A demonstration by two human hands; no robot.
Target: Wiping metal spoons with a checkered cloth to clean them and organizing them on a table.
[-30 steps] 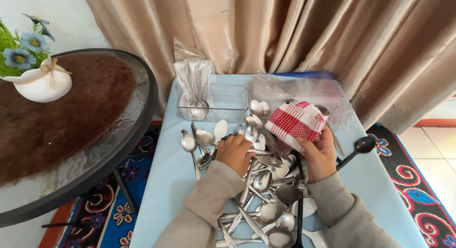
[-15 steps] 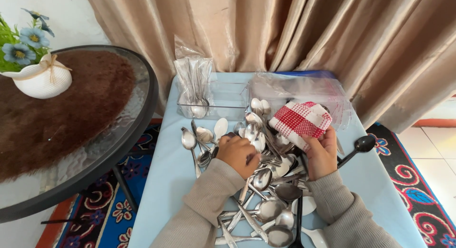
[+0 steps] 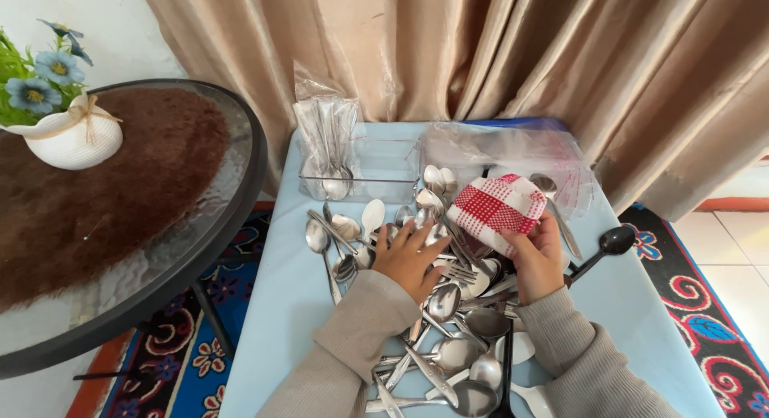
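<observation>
A heap of metal spoons and forks [image 3: 448,338] lies on a light blue table [image 3: 280,322]. My left hand [image 3: 410,256] rests on the heap with fingers spread over the spoons; whether it grips one I cannot tell. My right hand [image 3: 538,258] holds a red and white checked cloth [image 3: 497,210] bunched above the cutlery. A black spoon [image 3: 602,250] lies just right of that hand.
A clear plastic box [image 3: 376,166] at the table's back holds a bag of spoons [image 3: 330,150]. Clear plastic bags [image 3: 513,150] lie behind the cloth. A round glass table [image 3: 120,226] with a brown mat and a white flower pot [image 3: 76,138] stands left. Curtains hang behind.
My left hand has opened its fingers and slid a little forward over the spoons. The cloth in my right hand has shifted slightly.
</observation>
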